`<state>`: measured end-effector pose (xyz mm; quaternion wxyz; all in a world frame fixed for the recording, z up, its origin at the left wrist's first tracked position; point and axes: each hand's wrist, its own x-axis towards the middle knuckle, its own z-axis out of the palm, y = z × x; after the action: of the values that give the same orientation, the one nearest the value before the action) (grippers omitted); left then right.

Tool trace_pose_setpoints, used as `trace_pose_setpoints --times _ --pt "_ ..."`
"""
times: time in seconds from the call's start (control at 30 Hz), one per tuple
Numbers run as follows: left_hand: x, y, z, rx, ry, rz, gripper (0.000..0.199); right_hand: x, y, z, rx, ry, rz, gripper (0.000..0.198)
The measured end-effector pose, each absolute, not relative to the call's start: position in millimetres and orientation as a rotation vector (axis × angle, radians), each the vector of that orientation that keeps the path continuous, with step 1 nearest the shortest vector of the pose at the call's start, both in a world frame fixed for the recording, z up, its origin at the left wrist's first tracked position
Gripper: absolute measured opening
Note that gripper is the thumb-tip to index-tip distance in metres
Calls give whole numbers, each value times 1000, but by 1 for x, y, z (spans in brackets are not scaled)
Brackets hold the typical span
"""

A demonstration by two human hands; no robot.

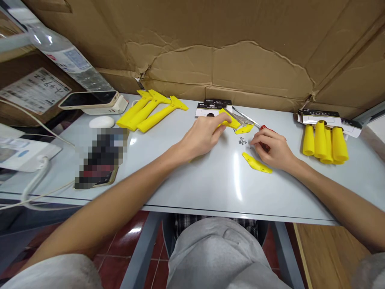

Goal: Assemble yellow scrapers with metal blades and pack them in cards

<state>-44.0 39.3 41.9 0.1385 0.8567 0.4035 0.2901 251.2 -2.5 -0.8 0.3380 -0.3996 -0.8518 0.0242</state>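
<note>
Yellow plastic pc in L fingers

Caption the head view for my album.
Left fingers on a yellow piece, right fingers beside a small pile of metal bits.

Smooth plastic piece, glossy tabletop, matt cardboard

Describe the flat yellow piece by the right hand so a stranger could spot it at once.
On the pale table before the cardboard, find the right hand. Just on its near side lies a flat, slim yellow piece with small holes. Another yellow piece lies beyond the small metal bits; this one lies on their near side.
</note>
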Motion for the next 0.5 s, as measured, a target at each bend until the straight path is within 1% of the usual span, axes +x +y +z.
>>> trace_pose_setpoints --times 0.1,0.3,0.5 --pt "-45 40 40 2533 1100 754 33 252 -2 -1 -1029 -2223 42 17" --pt "-45 41 34 2602 943 713 30 251 -2 1 -1031 -2215 71 18" --pt "-45 37 35 2652 925 629 38 251 -2 1 -1014 -2221 55 18"
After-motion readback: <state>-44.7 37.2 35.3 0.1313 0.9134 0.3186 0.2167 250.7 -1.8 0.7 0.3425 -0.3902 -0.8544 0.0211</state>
